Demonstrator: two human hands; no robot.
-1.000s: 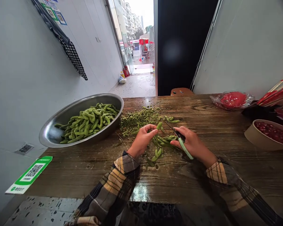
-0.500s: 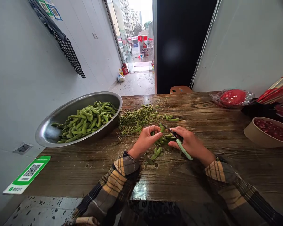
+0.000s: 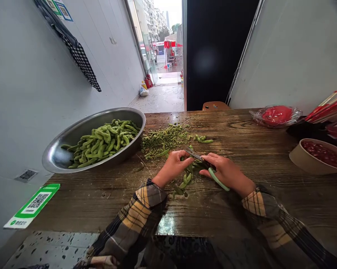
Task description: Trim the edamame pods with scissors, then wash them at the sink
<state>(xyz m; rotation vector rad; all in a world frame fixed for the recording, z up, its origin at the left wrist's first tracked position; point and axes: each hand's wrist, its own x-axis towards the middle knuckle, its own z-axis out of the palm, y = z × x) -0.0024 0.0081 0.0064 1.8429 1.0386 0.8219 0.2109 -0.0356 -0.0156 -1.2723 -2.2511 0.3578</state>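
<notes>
My right hand (image 3: 227,171) is closed round green-handled scissors (image 3: 210,170), their dark blades pointing up and left. My left hand (image 3: 174,166) pinches a green edamame pod (image 3: 189,148) close to the blade tips. Under and between both hands lies a small pile of whole pods (image 3: 188,175) on the wooden table (image 3: 241,209). Both sleeves are plaid.
A steel bowl (image 3: 73,136) with many pods stands at the left table edge. A heap of cut pod tips (image 3: 164,139) lies beyond my left hand. At the right are a tan bowl of red pieces (image 3: 316,158), a bagged red item (image 3: 277,116) and red sticks (image 3: 325,110).
My left hand has drawn the pod toward the scissors, and the blades have swung left to meet it. Both hands sit closer together.
</notes>
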